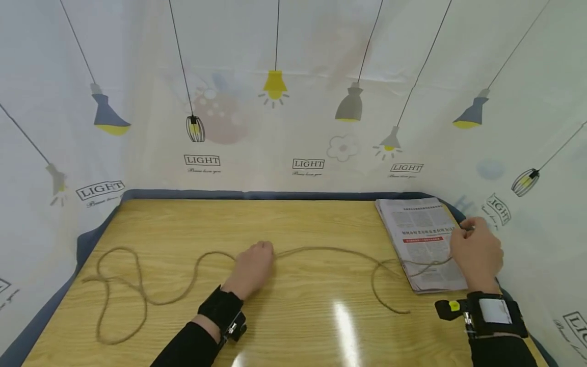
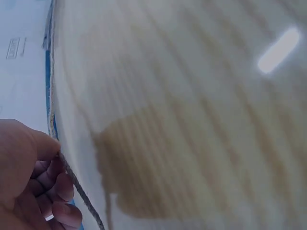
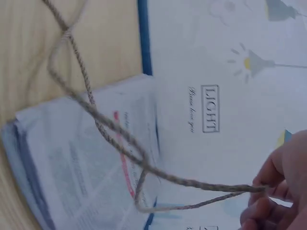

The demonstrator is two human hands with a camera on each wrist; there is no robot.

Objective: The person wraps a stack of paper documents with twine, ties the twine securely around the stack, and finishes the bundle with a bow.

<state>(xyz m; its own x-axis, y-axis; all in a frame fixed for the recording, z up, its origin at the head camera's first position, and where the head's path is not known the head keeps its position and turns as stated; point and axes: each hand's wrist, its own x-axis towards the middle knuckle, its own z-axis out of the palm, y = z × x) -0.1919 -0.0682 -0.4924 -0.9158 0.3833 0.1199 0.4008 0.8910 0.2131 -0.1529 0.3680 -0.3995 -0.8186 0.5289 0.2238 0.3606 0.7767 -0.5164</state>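
A thin brown rope (image 1: 330, 249) runs across the wooden table (image 1: 321, 219). My left hand (image 1: 253, 267), near the table's middle, pinches the rope (image 2: 80, 188) between thumb and index finger; the left wrist view shows the other fingers curled below. Over the right edge of a folded newspaper stack (image 1: 424, 229), my right hand (image 1: 478, 252) pinches a doubled part of the rope (image 3: 206, 185) at its fingertips. Between the hands, the rope crosses itself in a loop beside the newspapers (image 3: 81, 158), and one end lies on the table left of them.
The rope's other part lies in loose loops on the table's left side. A pale cloth (image 1: 257, 168) printed with hanging lamps rises behind and around the table, whose far edge has a dark blue border (image 1: 257, 195). Black camera straps (image 1: 221, 308) sit on both wrists.
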